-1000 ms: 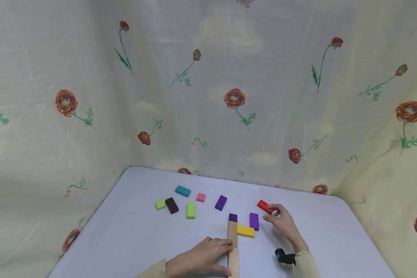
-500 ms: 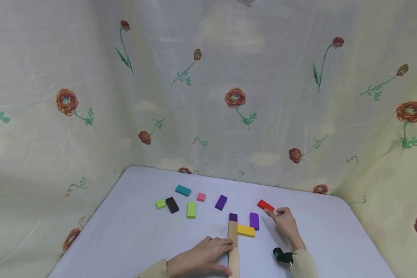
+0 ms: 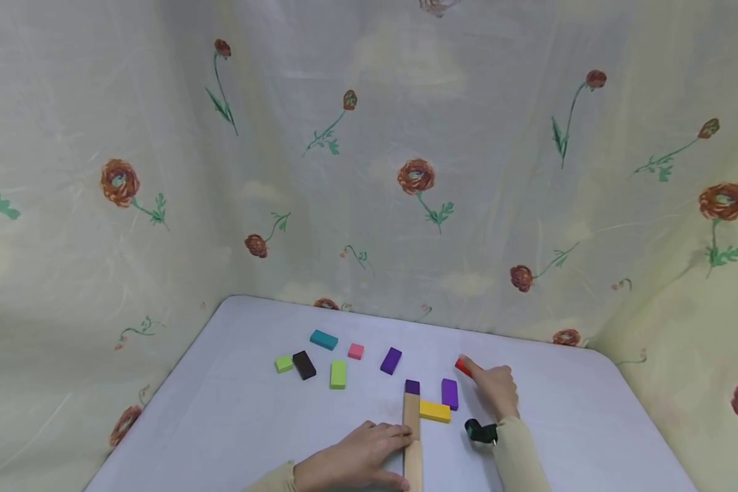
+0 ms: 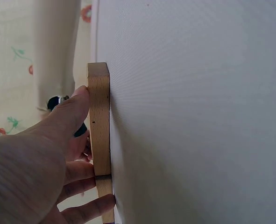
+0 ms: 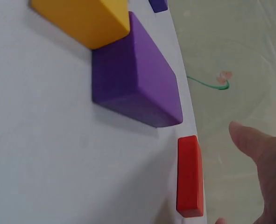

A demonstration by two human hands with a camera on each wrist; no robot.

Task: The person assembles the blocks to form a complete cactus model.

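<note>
Red block [image 3: 463, 367]: flat on the white table [image 3: 234, 410], toward its far right edge; right hand [image 3: 497, 388] over it, fingers at the block, grip not discernible. Wooden bar [image 3: 413, 437]: near edge, centre; left hand [image 3: 357, 459] rests against it, fingers straight. No legible markings.

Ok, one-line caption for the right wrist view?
Right hand beside a red block on the table, with a purple block and a yellow block nearby.
</note>
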